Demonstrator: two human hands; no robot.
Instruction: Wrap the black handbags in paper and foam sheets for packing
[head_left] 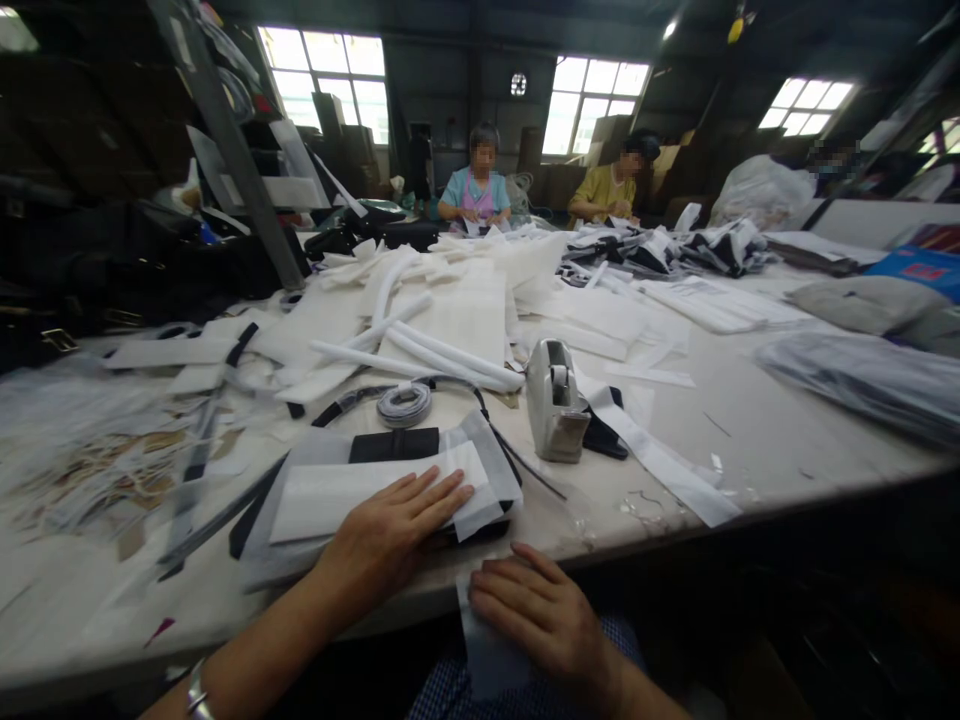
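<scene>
My left hand lies flat on a white padding sheet, fingers stretched out. Beneath that sheet are translucent wrapping paper and a black item, perhaps a bag, with a black strap-like piece showing behind my fingers. Below the table edge, my right hand rests palm down over a small translucent sheet above my lap. Its fingers are extended and its thumb is hidden. A coiled grey strip sits just behind the wrapped item. To its right stands a tape dispenser.
White foam sheets and tubes are heaped behind the dispenser. Scraps and plastic cover the left side. A white strip crosses the table on the right, near stacked wrapped goods. Two people work across the table.
</scene>
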